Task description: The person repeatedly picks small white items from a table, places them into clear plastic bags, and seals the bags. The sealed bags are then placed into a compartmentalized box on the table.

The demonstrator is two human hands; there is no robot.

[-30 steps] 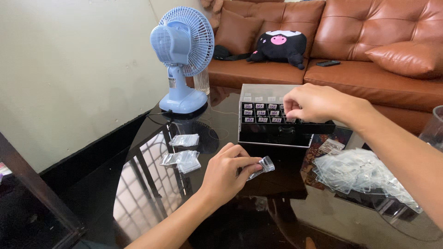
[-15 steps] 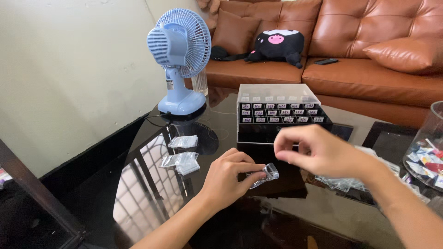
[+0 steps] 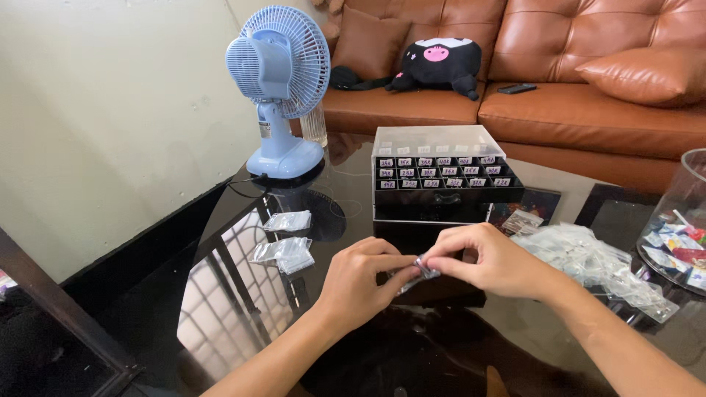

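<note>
Both hands meet over the dark glass table [image 3: 243, 316] and pinch one small clear plastic bag [image 3: 421, 270] between them. My left hand [image 3: 364, 283] grips the bag from the left; my right hand [image 3: 489, 259] holds its top edge with thumb and forefinger. Just behind the hands stands a black organizer box [image 3: 445, 180] with rows of small labelled compartments and a clear lid on top. What the bag contains is too small to tell.
Two little piles of clear bags [image 3: 285, 254] lie left of the hands, a larger heap [image 3: 588, 261] to the right. A glass jar [image 3: 680, 224] with colourful packets stands at the right edge. A blue desk fan [image 3: 283, 88] and a brown leather sofa [image 3: 588, 81] are behind.
My right hand came down from the organizer box to the small bag and now pinches it together with my left hand. The left hand has stayed roughly in place.
</note>
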